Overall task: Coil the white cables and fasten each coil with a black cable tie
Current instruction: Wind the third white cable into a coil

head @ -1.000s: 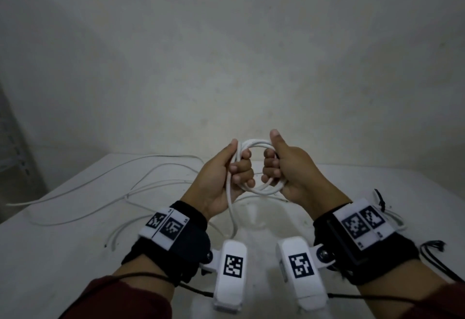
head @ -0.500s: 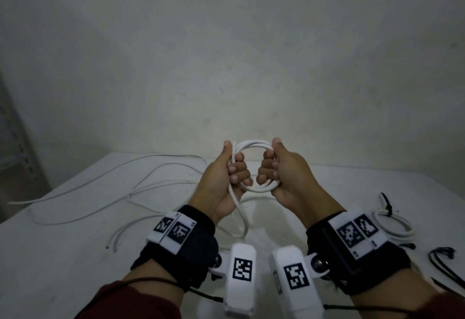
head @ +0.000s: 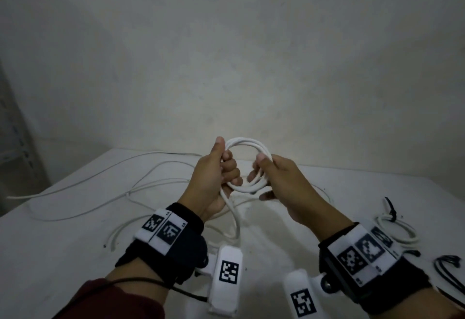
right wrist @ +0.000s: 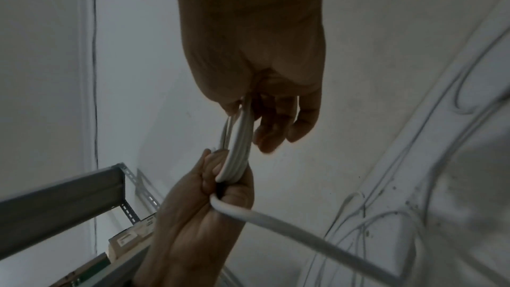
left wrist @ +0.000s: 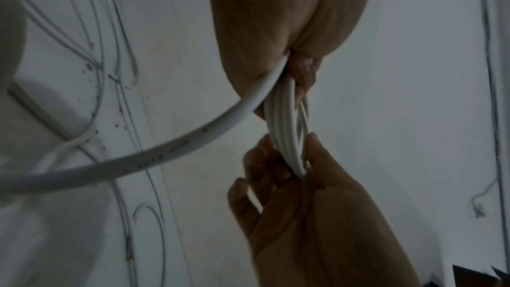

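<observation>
My left hand (head: 214,180) grips the white coil (head: 247,167) above the bench (head: 63,230); my right hand (head: 284,188) pinches its opposite side loosely. If either slackens, I risk the loops springing apart, untied.

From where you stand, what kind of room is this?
Probably a plain workroom or storeroom set up for recording. A bare white table stands against a bare wall, a metal shelf rack holds boxes, and loose white cables lie beside a tied coil.
</observation>
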